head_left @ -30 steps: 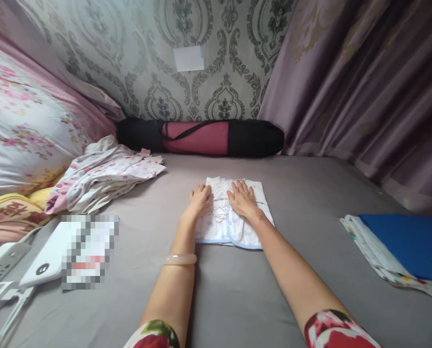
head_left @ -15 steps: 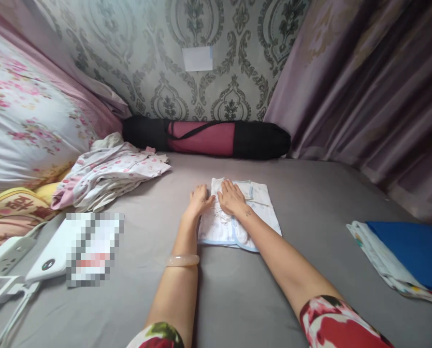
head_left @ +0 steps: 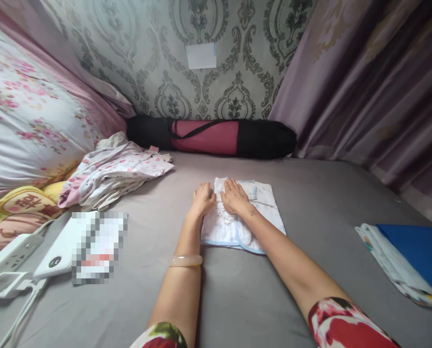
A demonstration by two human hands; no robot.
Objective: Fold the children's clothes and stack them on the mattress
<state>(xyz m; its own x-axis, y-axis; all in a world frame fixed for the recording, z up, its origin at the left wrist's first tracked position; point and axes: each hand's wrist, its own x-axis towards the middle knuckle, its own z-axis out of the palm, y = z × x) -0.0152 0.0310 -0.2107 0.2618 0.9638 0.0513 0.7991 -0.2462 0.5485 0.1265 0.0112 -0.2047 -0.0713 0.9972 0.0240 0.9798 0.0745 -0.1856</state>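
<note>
A white patterned garment with light blue edging lies folded on the grey sheet. My right hand rests flat on its upper part, fingers stretched out and pointing away from me. At the garment's left edge is my left hand, its fingers apart and its thumb reaching over the cloth. Neither hand grips anything. Part of the garment is hidden under my right hand and forearm.
A black and red long bag lies along the wall. Crumpled clothes, a power strip and a white power bank are on the left. Folded blue cloth lies at the right.
The whole view has shifted slightly, so things appear a little further right. Both hands keep nearly the same place on the garment.
</note>
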